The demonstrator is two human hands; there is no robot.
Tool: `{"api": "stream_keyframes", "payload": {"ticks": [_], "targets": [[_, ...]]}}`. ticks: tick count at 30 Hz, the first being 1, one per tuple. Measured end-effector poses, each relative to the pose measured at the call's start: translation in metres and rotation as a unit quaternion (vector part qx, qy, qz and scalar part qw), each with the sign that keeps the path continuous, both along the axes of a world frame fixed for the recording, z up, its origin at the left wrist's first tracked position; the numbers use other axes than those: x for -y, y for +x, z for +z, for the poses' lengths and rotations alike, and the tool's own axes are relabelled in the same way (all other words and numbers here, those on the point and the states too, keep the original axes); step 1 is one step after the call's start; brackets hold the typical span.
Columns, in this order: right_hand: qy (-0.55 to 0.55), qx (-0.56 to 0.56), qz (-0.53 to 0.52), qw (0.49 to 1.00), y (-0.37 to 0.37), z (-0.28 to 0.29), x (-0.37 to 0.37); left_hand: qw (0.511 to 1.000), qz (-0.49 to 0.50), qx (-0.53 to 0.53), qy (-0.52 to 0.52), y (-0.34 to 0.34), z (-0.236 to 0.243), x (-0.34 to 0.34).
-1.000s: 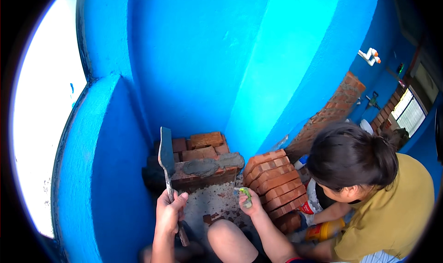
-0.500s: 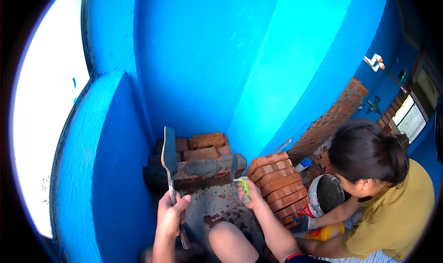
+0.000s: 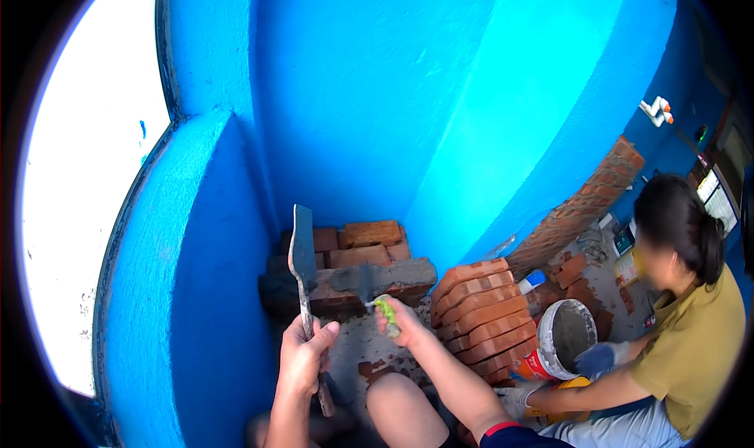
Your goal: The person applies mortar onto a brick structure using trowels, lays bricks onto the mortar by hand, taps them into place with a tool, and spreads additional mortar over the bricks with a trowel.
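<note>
My left hand [image 3: 302,359] is closed round the wooden handle of a bricklayer's knife [image 3: 303,248], its flat grey blade pointing up. In my right hand [image 3: 406,326] I grip a small trowel [image 3: 386,314] by its green-yellow handle. The trowel's blade, somewhat blurred, is at the front of a low stack of laid bricks [image 3: 373,234] in the corner. Grey mortar [image 3: 404,272] lies along the front brick course, on both sides of the trowel.
Loose bricks [image 3: 483,314] are piled right of the laid ones. Beyond them stands a mortar bucket [image 3: 550,346]; a co-worker [image 3: 691,322] in gloves crouches by it over a yellow container [image 3: 559,401]. Blue walls [image 3: 369,110] enclose the corner. Brick bits [image 3: 377,369] litter the floor.
My right hand has drawn the trowel leftward along the mortar. The co-worker has leaned back from the bucket, with both gloved hands now showing. The view has shifted slightly.
</note>
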State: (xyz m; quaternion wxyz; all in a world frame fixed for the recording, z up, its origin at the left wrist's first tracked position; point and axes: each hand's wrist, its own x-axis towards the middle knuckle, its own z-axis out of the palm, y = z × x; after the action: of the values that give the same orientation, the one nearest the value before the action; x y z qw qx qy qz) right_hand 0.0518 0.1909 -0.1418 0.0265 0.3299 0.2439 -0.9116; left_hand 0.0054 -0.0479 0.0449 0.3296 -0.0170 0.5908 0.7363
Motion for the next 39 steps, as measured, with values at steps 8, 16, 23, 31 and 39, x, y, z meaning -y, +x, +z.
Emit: {"api": "stream_keyframes", "payload": {"ticks": [8, 16, 23, 31, 39], "targets": [[0.394, 0.013, 0.074, 0.916, 0.038, 0.006, 0.006, 1.000, 0.006, -0.004, 0.019, -0.006, 0.001, 0.007], [0.275, 0.127, 0.009, 0.953, 0.081, -0.149, -0.020, 1.000, 0.005, 0.010, 0.026, -0.001, 0.001, 0.010], [0.121, 0.104, -0.082, 0.984, 0.004, -0.206, 0.052, 0.999, 0.018, 0.029, 0.018, 0.000, 0.007, 0.013], [0.039, -0.007, 0.138, 0.990, -0.026, -0.194, 0.118, 0.999, 0.038, 0.019, 0.018, -0.009, 0.005, 0.012], [0.477, 0.024, 0.167, 0.863, -0.033, -0.095, 0.088, 0.999, 0.039, 0.014, 0.009, -0.009, 0.008, 0.009]]}}
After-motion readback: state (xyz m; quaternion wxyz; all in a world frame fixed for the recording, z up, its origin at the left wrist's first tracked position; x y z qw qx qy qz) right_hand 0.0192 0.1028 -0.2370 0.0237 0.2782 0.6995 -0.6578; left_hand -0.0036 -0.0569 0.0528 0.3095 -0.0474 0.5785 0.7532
